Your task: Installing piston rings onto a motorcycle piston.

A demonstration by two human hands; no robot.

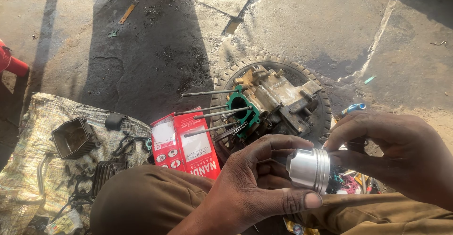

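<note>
My left hand (257, 181) grips a shiny silver piston (309, 169) from below, thumb along its lower edge. My right hand (394, 150) comes in from the right, its fingers touching the piston's ringed end. Just beyond the hands an engine crankcase (278, 100) lies on a black tyre (325, 110), with a green gasket (240, 112) at its mouth and several long studs (207, 93) sticking out to the left.
A red and white gasket packet (186, 143) lies left of the tyre. A woven sack (33, 164) at left carries a dark cylinder block (73, 138), gaskets and small parts. My knees in brown trousers (146, 197) fill the bottom. The ground is cracked concrete (306, 23).
</note>
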